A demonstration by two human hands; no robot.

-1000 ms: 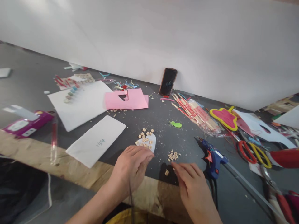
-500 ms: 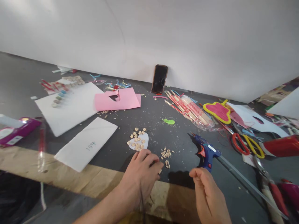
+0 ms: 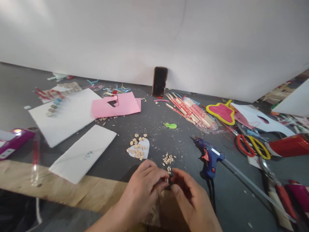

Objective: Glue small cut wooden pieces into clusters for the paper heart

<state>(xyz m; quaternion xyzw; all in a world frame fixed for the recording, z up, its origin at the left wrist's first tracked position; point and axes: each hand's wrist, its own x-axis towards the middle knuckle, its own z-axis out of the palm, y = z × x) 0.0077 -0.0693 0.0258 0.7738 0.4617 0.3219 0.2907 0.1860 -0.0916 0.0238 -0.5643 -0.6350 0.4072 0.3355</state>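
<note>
My left hand point(image 3: 146, 185) is closed, thumb and fingers drawn together, with a tiny pale piece point(image 3: 166, 180) at the fingertips. Facing it, my right hand point(image 3: 193, 196) has its fingers bent and a gap between thumb and forefinger; nothing shows in it. Just beyond the fingertips lies a little pile of short, pale wooden-looking pieces point(image 3: 168, 159). Left of the pile, a white rounded paper cutout point(image 3: 146, 145) carries several small flower-shaped clusters point(image 3: 138, 151) of such pieces, and more clusters lie at its far edge.
A blue glue gun point(image 3: 210, 158) with a long glue stick lies at right, near scissors point(image 3: 251, 146) and pliers point(image 3: 272, 180). White boards point(image 3: 83, 154), pink paper point(image 3: 130, 106) and a purple tool point(image 3: 15, 141) are left. A phone point(image 3: 159, 81) leans on the wall behind.
My right hand has moved left, from beside the glue gun to close by my left fingertips. My left hand stays near the pile. The whole view has shifted slightly.
</note>
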